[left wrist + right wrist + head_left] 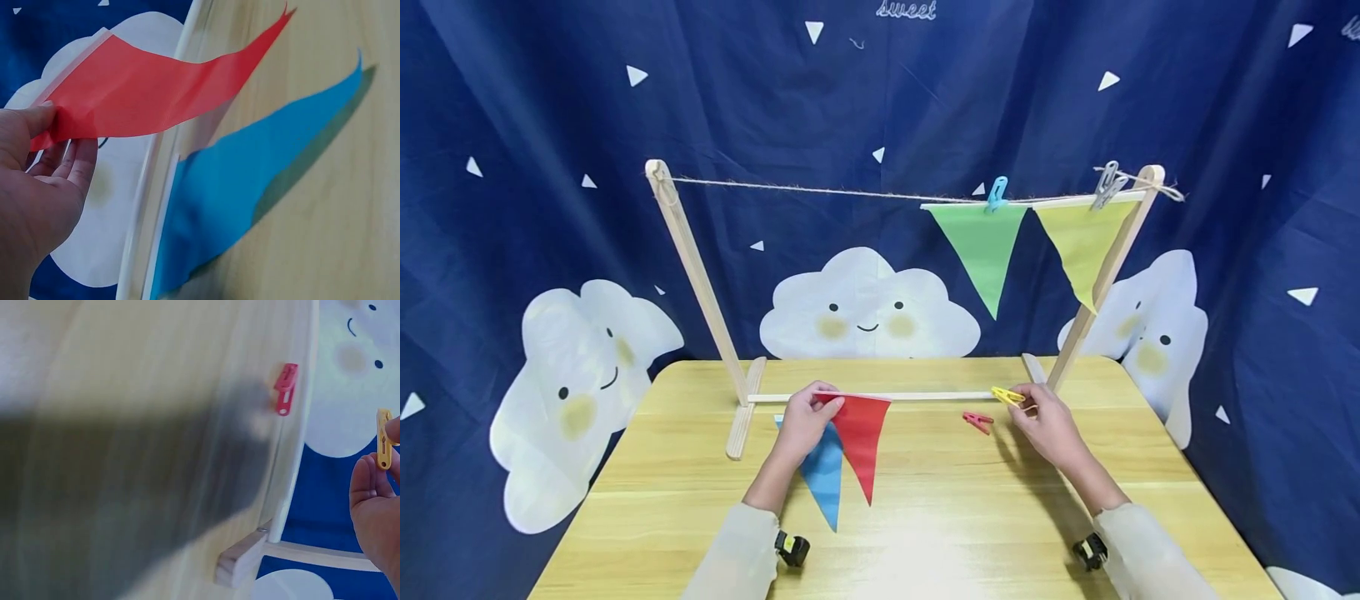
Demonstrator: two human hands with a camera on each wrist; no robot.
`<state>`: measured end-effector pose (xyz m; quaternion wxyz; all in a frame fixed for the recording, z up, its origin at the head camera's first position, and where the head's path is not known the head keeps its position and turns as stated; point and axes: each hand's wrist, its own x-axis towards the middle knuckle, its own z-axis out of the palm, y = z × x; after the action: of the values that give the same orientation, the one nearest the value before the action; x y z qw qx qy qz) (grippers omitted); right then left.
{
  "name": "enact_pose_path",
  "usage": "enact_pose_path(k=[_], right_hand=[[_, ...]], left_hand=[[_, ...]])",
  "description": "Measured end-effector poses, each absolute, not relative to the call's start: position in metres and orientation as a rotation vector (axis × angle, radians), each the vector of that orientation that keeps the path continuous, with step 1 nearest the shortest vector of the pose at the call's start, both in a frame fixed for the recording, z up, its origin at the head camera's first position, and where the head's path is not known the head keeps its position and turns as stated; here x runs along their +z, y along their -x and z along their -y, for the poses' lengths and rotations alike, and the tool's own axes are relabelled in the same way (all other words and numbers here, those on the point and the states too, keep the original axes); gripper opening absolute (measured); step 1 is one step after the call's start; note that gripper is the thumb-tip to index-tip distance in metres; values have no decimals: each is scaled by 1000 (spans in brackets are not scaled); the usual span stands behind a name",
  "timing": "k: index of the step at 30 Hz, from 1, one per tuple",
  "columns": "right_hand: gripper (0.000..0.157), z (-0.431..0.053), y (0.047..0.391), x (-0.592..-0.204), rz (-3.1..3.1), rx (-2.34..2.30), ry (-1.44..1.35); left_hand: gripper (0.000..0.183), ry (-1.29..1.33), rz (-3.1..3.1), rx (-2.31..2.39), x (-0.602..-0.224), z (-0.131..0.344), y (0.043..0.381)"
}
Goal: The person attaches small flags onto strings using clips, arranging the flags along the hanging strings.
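**Inspector:** Currently, the left hand (802, 419) pinches the top edge of the red pennant (859, 437), thumb over fingers, lifted just above the table (925, 517). The right hand (1047, 425) grips a yellow clothespin (1007, 395) at its fingertips.

**Assessor:** Surroundings?

**Inspector:** A blue pennant (825, 475) lies flat beneath the red one; a red clothespin (977, 421) rests on the table between the hands. Above, the twine (790, 188) carries green (983, 246) and yellow pennants (1084, 246).

**Assessor:** Recommendation?

**Inspector:** In my judgement, keep the hem taut and level, and open the pin fully before seating it over hem and twine.
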<state>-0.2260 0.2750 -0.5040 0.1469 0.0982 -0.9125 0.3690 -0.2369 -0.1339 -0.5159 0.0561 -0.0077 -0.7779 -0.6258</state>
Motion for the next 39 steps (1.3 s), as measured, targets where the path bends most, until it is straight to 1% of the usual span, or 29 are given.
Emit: enact_pose_path(k=[12,20,28,39], right_hand=[[25,-264,230,-480,2520,1029,-386],[29,-259,235,-467,2517,1095,-368],[27,-254,236,-456,2482,1135,-413],[28,-246,237,-442,2434,1129,-467]], left_hand=[[17,23,2297,-1956,-497,130,240],[19,25,2279,-1963,-487,129,244],[20,48,2247,-1966,-472,126,245],[20,89,2197,-1993,-456,127,246]])
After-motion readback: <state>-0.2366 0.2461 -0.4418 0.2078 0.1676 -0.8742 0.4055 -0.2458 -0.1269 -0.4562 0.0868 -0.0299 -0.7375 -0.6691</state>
